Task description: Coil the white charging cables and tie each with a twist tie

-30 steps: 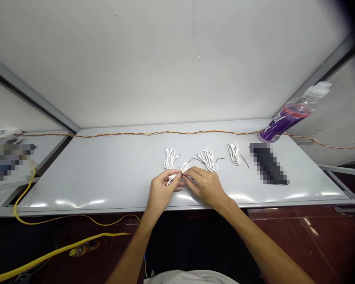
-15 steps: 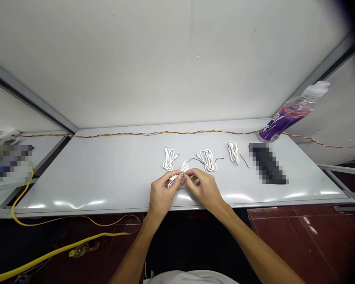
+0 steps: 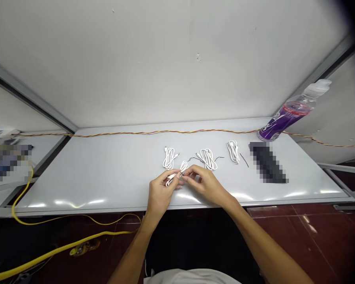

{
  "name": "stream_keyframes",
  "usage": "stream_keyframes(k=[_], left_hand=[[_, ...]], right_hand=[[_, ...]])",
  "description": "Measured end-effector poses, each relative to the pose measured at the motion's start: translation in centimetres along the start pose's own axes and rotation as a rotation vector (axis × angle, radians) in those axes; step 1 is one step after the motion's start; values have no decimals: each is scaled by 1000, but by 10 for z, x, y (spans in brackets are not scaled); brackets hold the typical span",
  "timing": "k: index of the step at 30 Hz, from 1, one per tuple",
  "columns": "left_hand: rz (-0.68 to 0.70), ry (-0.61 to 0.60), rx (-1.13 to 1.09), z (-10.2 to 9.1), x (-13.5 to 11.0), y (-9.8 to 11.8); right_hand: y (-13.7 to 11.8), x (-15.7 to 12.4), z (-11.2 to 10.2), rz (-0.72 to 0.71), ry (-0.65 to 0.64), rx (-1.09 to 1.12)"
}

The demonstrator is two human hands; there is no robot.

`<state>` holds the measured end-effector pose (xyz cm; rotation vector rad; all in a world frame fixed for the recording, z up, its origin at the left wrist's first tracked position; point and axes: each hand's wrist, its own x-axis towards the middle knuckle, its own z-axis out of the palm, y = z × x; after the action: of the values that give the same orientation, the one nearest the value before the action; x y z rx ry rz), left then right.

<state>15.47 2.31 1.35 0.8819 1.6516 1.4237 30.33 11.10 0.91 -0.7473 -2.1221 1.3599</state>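
A small coiled white charging cable [image 3: 184, 166] is pinched at its middle by my left hand [image 3: 160, 192], just above the front part of the table. Around that middle runs a thin black twist tie [image 3: 182, 173]. My right hand [image 3: 208, 185] is closed, thumb and forefinger pinching the tie's end. Beyond my hands lie three more coiled white cables: one at the left [image 3: 169, 159], one in the middle [image 3: 208, 159], and one at the right [image 3: 233, 152]. A loose black twist tie [image 3: 244, 160] rests beside the right one; black wire ends stick out by the middle one.
A red-and-yellow twisted wire [image 3: 154, 132] crosses the back of the grey table [image 3: 100, 169]. At the right stand a purple-labelled bottle [image 3: 284, 118] and a blurred dark flat object [image 3: 268, 162]. A yellow cable [image 3: 77, 240] hangs at the lower left.
The held cable's lower end has tilted slightly left. My right fingers have turned a little around the twist tie; the other cables lie where they were.
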Motion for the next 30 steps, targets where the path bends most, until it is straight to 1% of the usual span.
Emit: stream_keyframes(k=[5,7,9,15,18,21,26,30], left_hand=[[14,-3,26,-1,-1,1],[31,-6,51,-1,-1,1],[50,-12,78,-1,-1,1],[119,8,211,-1,-3,3],[187,23,312,-1,-4,5],[221,23,361,-1,-4,6],[213,23,352,0,-3,5],[134,11,191,0,-1,1]], right_hand=[[3,3,-3,191,-68,349],[2,4,-4,227,-84,434],[1,5,-6,232,-90,472],[0,6,-7,259,-74,410],[-1,6,-6,248,-57,345],[-4,5,-5,218,-13,253],[-7,5,-4,134,7,143],[-6,5,-4,106,-6,143]])
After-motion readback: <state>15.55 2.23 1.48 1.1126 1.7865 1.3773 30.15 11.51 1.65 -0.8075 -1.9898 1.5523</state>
